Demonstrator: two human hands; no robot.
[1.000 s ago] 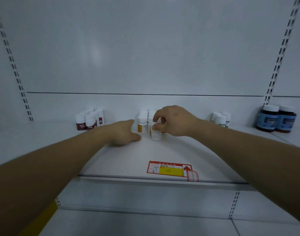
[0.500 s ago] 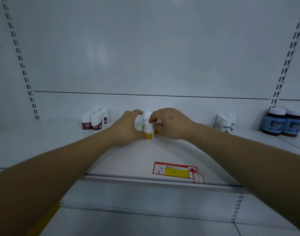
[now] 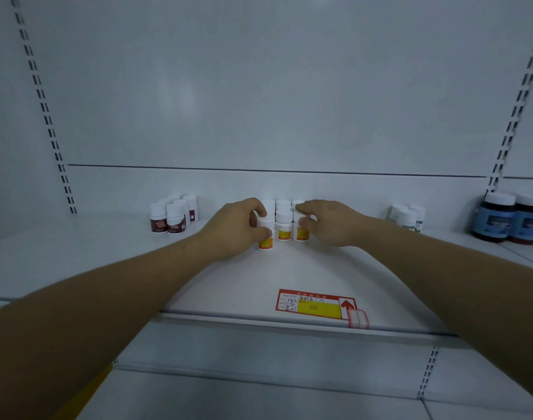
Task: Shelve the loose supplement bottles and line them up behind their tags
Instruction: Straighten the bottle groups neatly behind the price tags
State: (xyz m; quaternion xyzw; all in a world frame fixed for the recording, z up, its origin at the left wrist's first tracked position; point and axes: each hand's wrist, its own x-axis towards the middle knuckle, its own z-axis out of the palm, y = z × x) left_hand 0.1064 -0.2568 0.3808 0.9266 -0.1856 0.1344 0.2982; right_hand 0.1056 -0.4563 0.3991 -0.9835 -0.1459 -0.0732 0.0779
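Mid-frame, our left hand (image 3: 233, 230) grips the left bottle (image 3: 265, 241), right hand (image 3: 330, 224) pinches the right bottle (image 3: 301, 233); a shove could topple the row (image 3: 283, 205) behind.

A single wide-angle view sits at the person's head, facing straight into a white shelf bay and tipped slightly down. The back panel (image 3: 259, 86) fills the upper half. Both forearms enter from the lower corners. At arm's reach near centre, the left hand (image 3: 235, 230) and right hand (image 3: 330, 224) meet at the yellow-labelled bottles (image 3: 283, 230), beyond the price tag (image 3: 315, 307) at the front edge of the shelf (image 3: 228, 292).
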